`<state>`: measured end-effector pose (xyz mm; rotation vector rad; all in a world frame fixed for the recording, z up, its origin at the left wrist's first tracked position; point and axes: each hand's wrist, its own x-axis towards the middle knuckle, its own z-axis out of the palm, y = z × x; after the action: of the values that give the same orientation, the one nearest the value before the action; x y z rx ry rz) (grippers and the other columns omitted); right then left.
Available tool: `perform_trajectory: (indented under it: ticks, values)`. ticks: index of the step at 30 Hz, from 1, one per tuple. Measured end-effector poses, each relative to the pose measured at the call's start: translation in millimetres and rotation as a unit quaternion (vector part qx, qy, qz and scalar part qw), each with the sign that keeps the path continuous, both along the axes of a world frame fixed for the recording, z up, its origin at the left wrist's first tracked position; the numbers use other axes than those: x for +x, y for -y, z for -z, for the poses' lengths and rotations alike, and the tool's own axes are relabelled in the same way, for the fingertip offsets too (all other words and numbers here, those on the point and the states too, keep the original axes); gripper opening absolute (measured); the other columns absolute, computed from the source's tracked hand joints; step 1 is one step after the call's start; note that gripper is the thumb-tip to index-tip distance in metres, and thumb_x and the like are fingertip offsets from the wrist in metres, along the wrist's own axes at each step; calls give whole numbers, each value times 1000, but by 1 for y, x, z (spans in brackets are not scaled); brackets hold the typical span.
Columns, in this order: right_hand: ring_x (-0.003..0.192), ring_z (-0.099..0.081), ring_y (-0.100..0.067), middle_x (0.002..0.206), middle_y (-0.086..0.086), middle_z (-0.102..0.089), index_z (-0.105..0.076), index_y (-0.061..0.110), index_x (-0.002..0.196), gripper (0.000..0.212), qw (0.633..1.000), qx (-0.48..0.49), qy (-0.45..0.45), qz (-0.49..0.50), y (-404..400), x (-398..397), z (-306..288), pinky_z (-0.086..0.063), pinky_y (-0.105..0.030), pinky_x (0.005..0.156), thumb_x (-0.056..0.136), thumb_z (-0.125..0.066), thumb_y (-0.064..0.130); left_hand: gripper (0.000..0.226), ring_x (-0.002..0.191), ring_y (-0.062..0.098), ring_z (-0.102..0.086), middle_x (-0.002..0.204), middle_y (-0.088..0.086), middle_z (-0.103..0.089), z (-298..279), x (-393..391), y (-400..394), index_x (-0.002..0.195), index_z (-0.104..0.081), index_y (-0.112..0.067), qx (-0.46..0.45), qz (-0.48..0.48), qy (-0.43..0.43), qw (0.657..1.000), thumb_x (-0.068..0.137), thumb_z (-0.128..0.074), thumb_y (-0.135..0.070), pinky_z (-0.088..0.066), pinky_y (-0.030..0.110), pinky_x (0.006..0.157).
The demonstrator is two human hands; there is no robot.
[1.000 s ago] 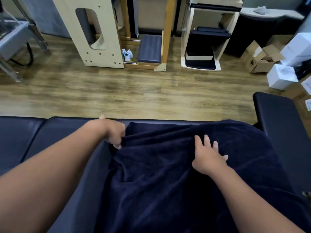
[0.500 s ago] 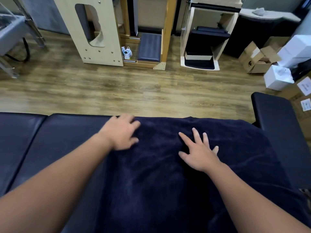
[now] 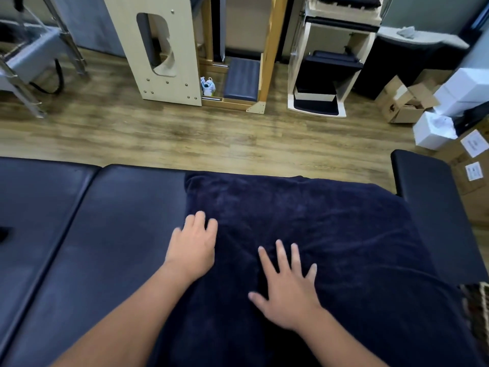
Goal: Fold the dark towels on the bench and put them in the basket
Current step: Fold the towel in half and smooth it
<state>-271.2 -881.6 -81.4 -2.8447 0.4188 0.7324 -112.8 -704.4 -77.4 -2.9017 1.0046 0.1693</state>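
Towel position: one dark towel (image 3: 304,234) lies spread on the bench (image 3: 105,234), covering its right part from the far edge down toward the person; its left edge runs front to back just beside the left hand.
Long axis: cannot tell for sure, since the near end runs out of view; what shows is wider left to right.
Left hand (image 3: 193,247): fingers straight, palm flat at the towel's left edge, gripping nothing.
Right hand (image 3: 288,290): fingers spread, pressing flat on the towel's middle, gripping nothing.
Nearer hand: left for the left edge; the right edge lies well apart from both.
Basket (image 3: 476,308): a woven corner shows at the right, beside the towel.
Count: one towel, one bench, one basket, two hands.
Step, as I judge: smoothing before a fold.
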Motion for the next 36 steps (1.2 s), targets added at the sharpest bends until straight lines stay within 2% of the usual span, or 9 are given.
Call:
perform_trajectory:
  ticks: [3,6,15,20,23,27,31,34,36]
  values:
    - [143,37,-41,158,-6,41,28,44,150,99,999,1,-15,-38,-21,-40,0,6,-78,107,87,-41,77,62,101,29,-58,118,8,-44,-2,-41,-22,131,-35,-11,19,-153,-95,983,91,-59,-52,-45,38,62]
    - [143,38,-40,158,-6,40,26,43,151,98,997,4,-8,-80,-32,-73,-1,13,-78,104,87,-41,76,69,110,30,-63,125,9,-52,-9,-82,-47,128,-38,-10,63,-248,-151,955,92,-50,-68,-49,41,78]
    - [148,29,-37,164,-8,27,4,35,159,83,992,30,18,-123,-40,-171,-3,2,-72,113,96,-44,62,39,111,32,-61,118,8,-62,-14,-211,-104,106,-51,-14,13,-325,-214,921,93,-55,-51,-48,38,86]
    - [140,-39,-37,148,-11,-44,-54,21,126,68,987,25,126,-93,-44,-237,8,-39,-67,105,73,-74,59,26,99,30,-63,95,2,-67,-15,-264,-128,97,-55,-16,-188,-402,-275,853,86,-68,-36,-52,40,84]
    - [118,-53,-30,126,-3,-51,-59,25,105,63,981,33,131,-140,-48,-276,14,-39,-61,104,59,-78,62,58,100,22,-64,104,-6,-68,-17,-301,-146,127,-39,-31,-262,-368,-281,847,81,-75,-32,-52,38,85]
    - [101,-55,-31,114,-6,-54,-61,22,94,55,981,9,167,-103,-52,-296,20,-47,-50,88,51,-92,35,123,119,6,-53,135,-18,-47,-4,-337,-180,153,-5,-54,-237,-219,-344,882,67,-86,-21,-44,27,103]
    - [83,-51,-25,91,3,-54,-64,23,81,29,965,-12,239,-106,-60,-296,19,-44,-41,71,64,-87,23,83,110,22,-56,113,-7,-41,14,-354,-194,144,-31,-40,-187,-206,-270,922,80,-71,-7,-45,31,95]
    - [77,-48,-22,84,6,-52,-62,23,78,27,967,-11,244,-76,-67,-301,14,-42,-36,61,68,-87,22,33,94,30,-60,99,-3,-49,20,-355,-200,110,-51,-23,-215,-210,-181,936,85,-64,-6,-47,36,78]
    - [75,-49,-22,83,6,-51,-61,22,79,27,969,-1,247,-29,-70,-305,8,-42,-35,59,70,-87,22,30,87,27,-60,93,-3,-54,20,-352,-210,100,-54,-22,-231,-187,-167,940,81,-68,-4,-45,34,76]
